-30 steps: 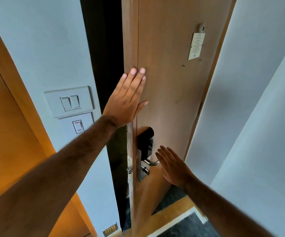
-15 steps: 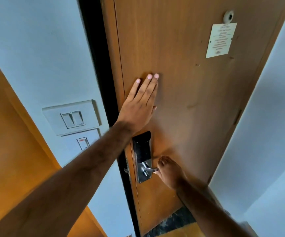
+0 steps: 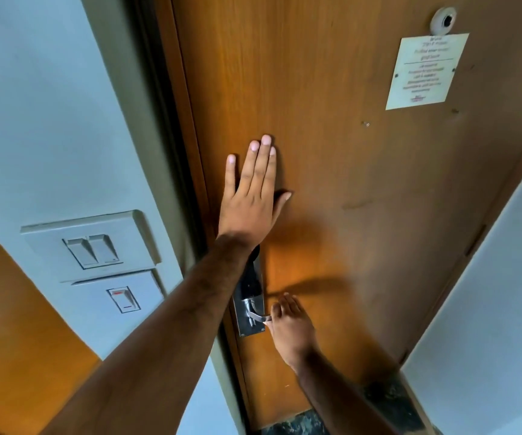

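A brown wooden door [image 3: 347, 189] fills the middle of the head view and sits closed against its frame [image 3: 171, 152]. My left hand [image 3: 250, 196] presses flat on the door near its left edge, fingers straight and pointing up. Below it is a metal lock plate [image 3: 250, 312] with a black upper part and a silver lever handle [image 3: 258, 316]. My right hand [image 3: 291, 328] holds the end of that lever, fingers curled around it.
A white switch panel [image 3: 90, 246] with two rockers and a smaller switch [image 3: 123, 299] below it sit on the pale wall at left. A printed notice [image 3: 425, 70] and a peephole [image 3: 443, 20] are on the upper door. A pale wall [image 3: 488, 309] stands at right; dark floor [image 3: 294, 426] below.
The door has swung from ajar to closed, and the dark gap at its left edge is gone. My right hand moved from open beside the handle to gripping the lever.
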`<state>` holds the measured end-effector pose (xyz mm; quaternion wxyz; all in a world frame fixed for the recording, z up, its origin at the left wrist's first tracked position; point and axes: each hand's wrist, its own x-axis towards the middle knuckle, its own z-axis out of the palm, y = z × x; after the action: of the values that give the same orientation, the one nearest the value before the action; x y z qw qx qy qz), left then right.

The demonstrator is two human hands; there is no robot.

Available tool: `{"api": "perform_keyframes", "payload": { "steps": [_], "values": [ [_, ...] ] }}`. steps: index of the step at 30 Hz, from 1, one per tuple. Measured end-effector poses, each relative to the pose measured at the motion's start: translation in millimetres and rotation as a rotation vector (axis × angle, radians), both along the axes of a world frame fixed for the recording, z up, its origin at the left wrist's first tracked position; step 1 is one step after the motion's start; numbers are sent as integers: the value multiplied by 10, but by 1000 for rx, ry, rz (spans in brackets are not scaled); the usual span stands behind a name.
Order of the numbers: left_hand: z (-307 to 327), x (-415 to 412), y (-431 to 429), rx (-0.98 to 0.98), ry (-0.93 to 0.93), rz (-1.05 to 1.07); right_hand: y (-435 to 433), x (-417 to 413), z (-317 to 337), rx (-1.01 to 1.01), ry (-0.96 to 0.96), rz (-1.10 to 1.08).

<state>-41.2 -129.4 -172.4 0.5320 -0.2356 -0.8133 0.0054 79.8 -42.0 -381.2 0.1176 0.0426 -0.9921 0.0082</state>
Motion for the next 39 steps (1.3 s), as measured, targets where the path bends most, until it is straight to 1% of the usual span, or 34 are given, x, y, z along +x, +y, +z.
{"api": "perform_keyframes", "payload": {
  "steps": [5,11,14,17,21,23,26,28,32,35,37,39],
  "values": [
    [-51,-284,29,8,-9,58,-83,-259,23,4,4,-42],
    [-120,-605,68,13,51,113,-104,-538,-7,4,-51,-48],
    [-179,-723,82,22,84,110,-100,-600,-70,0,-65,-21],
    [-201,-826,75,28,108,110,-46,-694,-146,-6,-38,-15],
    [-209,-955,110,50,101,107,-29,-855,-196,-21,-61,2],
    [-261,-1025,122,62,111,107,-31,-903,-223,-17,-22,-2],
    [-307,-1083,119,71,123,93,-13,-901,-204,14,-48,6],
    [-304,-1088,124,71,128,92,36,-926,-192,7,-16,40],
    [-276,-1064,112,69,123,90,200,-997,-120,105,117,179],
    [-274,-1029,106,60,104,92,325,-1009,-11,196,123,268],
    [-269,-1023,104,49,82,96,413,-1011,56,248,120,297],
    [-244,-981,90,37,50,99,513,-1028,155,296,160,312]
  ]
}}
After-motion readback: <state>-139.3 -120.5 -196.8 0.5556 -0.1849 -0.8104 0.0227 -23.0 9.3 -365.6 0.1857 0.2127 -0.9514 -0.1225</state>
